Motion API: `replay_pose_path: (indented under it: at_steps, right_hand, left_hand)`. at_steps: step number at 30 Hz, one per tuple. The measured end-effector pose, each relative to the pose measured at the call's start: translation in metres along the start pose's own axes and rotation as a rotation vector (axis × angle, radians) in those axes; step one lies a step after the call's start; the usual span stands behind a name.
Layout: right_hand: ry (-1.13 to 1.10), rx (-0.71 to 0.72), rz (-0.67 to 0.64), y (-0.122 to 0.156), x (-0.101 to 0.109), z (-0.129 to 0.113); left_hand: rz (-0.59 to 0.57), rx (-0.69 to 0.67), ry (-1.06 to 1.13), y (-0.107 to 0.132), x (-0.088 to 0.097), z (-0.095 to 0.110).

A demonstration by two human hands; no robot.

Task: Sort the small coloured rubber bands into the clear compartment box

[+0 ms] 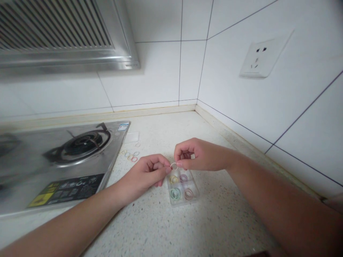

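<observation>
- And here's the pale hair band (174,163), a thin little loop up in the air just over the far part of the clear divided box (176,204), strung between both hands!
- My left hand (154,169) has thumb and forefinger drawn narrow on the loop's left side; the other fingers curl below.
- Over on the right, my right hand (197,154) pinches the opposite side, thumb to fingertips, no daylight between them that I can make out.
- How does it handle? Next to no weight, I'd judge. It looks soft and probably springy, though from this distance I can't tell how much stretch it has.
- Fragile? Not to a fall, I'd say, but a thing so thin could snap under a hard pull, or flick away if one side slips.
- Best hold, to my eye: fingertip pads on opposite sides of the loop, light pressure, exactly that sort of pinch.
- Down in the box, yellow bands (173,179), purple bands (183,178), green bands (175,193) and reddish-brown bands (188,194) sit in separate compartments; fingers hide part of the far end.
- Off to the left, loose bands (129,157) lie on the counter (150,225) near the gas stove (112,171), flat and thin, so I'd favour nails or fingertips at an edge.
</observation>
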State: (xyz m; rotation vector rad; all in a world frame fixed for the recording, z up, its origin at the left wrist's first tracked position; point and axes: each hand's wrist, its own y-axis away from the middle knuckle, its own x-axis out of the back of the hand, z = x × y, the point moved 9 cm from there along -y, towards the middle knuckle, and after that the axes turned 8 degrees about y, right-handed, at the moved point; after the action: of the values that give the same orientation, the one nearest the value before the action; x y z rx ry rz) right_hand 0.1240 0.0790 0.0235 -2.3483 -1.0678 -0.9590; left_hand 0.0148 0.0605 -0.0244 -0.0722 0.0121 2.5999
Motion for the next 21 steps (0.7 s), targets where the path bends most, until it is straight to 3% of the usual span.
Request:
replay_pose_path:
  at_steps: [21]
  right_hand:
    - [0.019,0.004,-0.048,0.0005,-0.0028,-0.0004]
  left_hand:
    - [-0.03,-0.011,-0.018,0.0007,-0.0006,-0.0007]
